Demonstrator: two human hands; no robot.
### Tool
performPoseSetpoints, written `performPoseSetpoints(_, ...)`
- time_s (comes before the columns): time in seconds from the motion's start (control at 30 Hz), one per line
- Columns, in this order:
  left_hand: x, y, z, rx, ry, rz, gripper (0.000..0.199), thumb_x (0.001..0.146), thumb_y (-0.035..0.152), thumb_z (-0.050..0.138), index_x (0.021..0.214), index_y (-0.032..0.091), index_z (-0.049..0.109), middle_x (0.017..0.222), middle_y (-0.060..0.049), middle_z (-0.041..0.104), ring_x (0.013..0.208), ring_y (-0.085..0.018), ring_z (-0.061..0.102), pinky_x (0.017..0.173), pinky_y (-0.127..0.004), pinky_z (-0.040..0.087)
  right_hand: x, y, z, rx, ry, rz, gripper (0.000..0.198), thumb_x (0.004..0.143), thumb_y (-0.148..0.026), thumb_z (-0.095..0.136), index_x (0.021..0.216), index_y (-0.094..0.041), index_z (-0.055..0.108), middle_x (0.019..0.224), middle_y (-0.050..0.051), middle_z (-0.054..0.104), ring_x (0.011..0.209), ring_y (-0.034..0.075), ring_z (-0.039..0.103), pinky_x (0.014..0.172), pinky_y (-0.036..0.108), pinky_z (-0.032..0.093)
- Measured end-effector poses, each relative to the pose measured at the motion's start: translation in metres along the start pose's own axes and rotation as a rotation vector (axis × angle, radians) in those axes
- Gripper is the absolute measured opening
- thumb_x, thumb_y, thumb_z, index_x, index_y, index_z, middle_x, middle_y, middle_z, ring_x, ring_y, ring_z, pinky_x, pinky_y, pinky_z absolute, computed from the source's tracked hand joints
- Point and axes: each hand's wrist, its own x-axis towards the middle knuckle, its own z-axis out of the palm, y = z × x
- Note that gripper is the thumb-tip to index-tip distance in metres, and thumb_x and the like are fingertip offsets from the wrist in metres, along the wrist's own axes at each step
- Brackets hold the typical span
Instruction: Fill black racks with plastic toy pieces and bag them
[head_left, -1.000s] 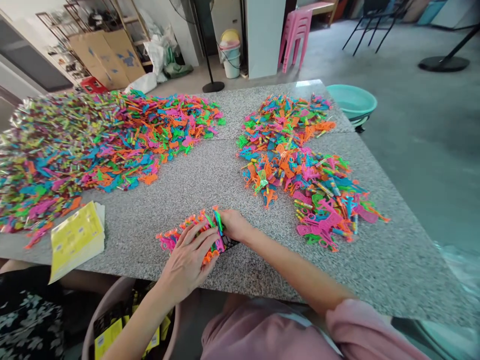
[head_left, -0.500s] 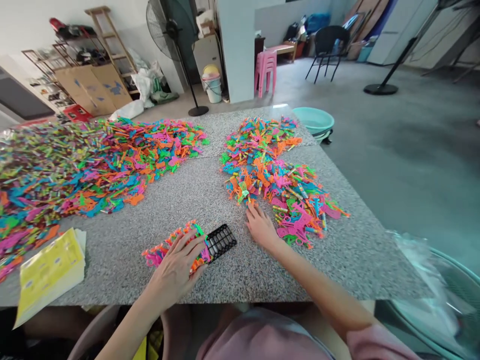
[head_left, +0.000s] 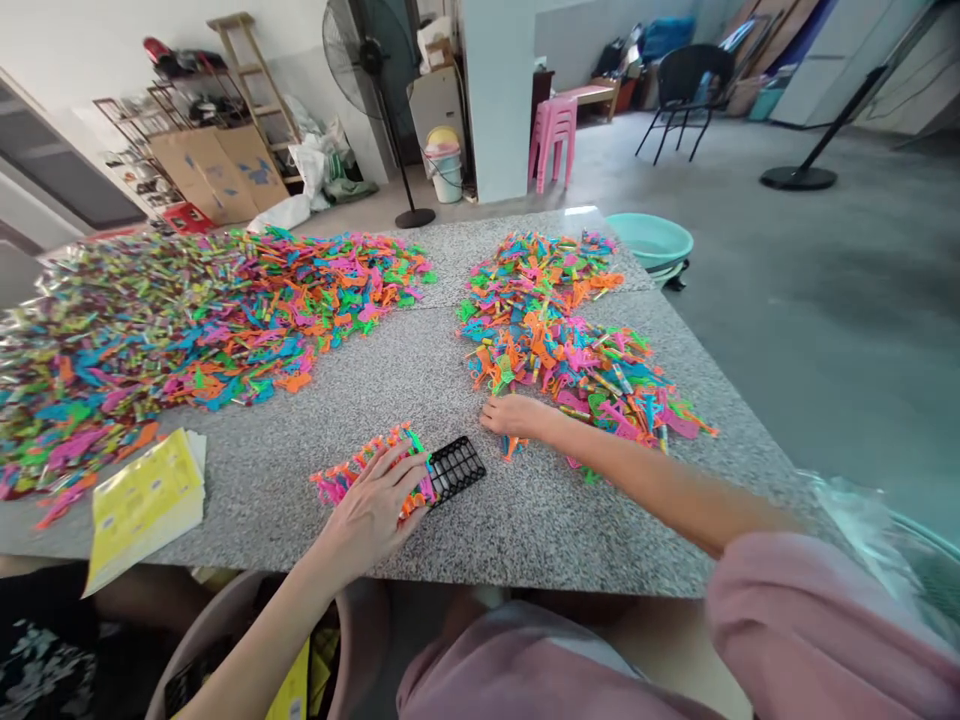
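My left hand (head_left: pixel 375 505) lies across a black plastic grid tray (head_left: pixel 459 468), fingers over the far side and thumb at the near side. Rows of small bright plastic toys (head_left: pixel 352 475), mostly orange and pink, fill the tray's left part; its right cells show bare. My right hand (head_left: pixel 514 415) is at the near left edge of a loose toy pile (head_left: pixel 540 345). Its fingers are bent and pressed together, and what they hold is hidden. An orange and blue toy (head_left: pixel 511 446) shows just below that hand.
A larger heap of toys (head_left: pixel 247 320) covers the table's left side. A stack of yellow printed cards (head_left: pixel 146 500) lies at the front left edge. A bin (head_left: pixel 349 640) stands below the table. A turquoise basin (head_left: pixel 649 240) is beyond the right edge.
My right hand has turned inward, its forearm now crossing over the pile's near end, and its fingers have drawn together. My left hand stays on the tray. The view has shifted slightly.
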Motion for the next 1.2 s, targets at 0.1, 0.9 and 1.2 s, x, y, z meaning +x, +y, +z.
performPoseSetpoints(0.1, 0.000, 0.001, 0.001, -0.013, -0.003, 0.001, 0.034, 0.091, 0.026, 0.052, 0.123, 0.019, 0.057, 0.132, -0.010, 0.060, 0.137, -0.030, 0.040, 0.111, -0.053, 0.039, -0.010, -0.006, 0.009, 0.211, 0.121, 0.075, 0.025, 0.090, -0.001, 0.043, 0.099, -0.015, 0.061, 0.103, 0.009, 0.067, 0.099, 0.016, 0.061, 0.086, 0.027, 0.045)
performPoseSetpoints(0.9, 0.002, 0.006, -0.001, -0.036, -0.030, -0.022, 0.030, 0.090, 0.022, 0.051, 0.120, 0.017, 0.056, 0.133, -0.008, 0.058, 0.139, -0.029, 0.035, 0.115, -0.051, 0.034, 0.011, -0.143, 0.059, 1.283, 0.404, 0.622, 0.011, 0.079, -0.023, 0.060, 0.082, -0.021, 0.050, 0.070, 0.000, 0.063, 0.064, 0.017, 0.065, 0.065, 0.027, 0.051)
performPoseSetpoints(1.2, 0.005, 0.006, -0.002, -0.125, -0.036, -0.096, 0.063, 0.088, 0.041, 0.062, 0.143, 0.022, 0.038, 0.135, -0.011, 0.055, 0.136, -0.032, 0.038, 0.108, -0.052, 0.040, 0.013, -0.153, 0.012, 0.601, 0.097, 0.453, 0.024, 0.084, -0.007, 0.051, 0.107, -0.014, 0.055, 0.099, 0.012, 0.070, 0.088, 0.021, 0.068, 0.072, 0.027, 0.046)
